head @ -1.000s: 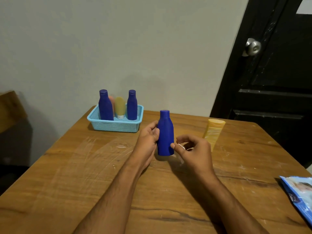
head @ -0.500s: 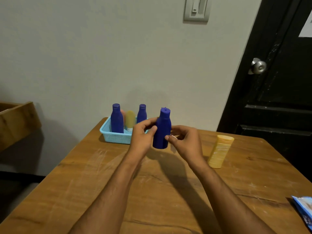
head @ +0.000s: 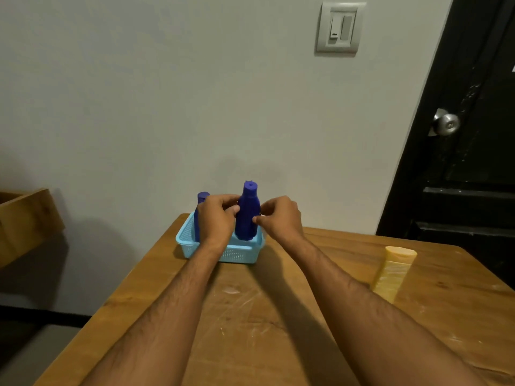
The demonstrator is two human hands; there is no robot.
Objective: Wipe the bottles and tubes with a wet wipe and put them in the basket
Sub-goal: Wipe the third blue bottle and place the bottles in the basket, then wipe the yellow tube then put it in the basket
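Observation:
A dark blue bottle [head: 247,215] stands upright over the right part of the light blue basket [head: 239,254] at the table's far edge. My left hand [head: 218,218] grips the bottle's left side. My right hand [head: 278,218] touches its right side, with a small bit of white wipe [head: 261,215] pinched in the fingers. Another blue bottle [head: 200,207] stands in the basket's left part, half hidden behind my left hand. A yellow tube [head: 394,271] lies on the table to the right.
The wooden table [head: 250,324] runs up to a grey wall. A black door [head: 468,135] with a metal knob stands at the right. A wooden piece of furniture [head: 25,218] juts in at the left.
Both hands have carried the blue bottle from the middle of the table up and away, over the basket. The view has tilted up; the wipe packet at the lower right has left the frame.

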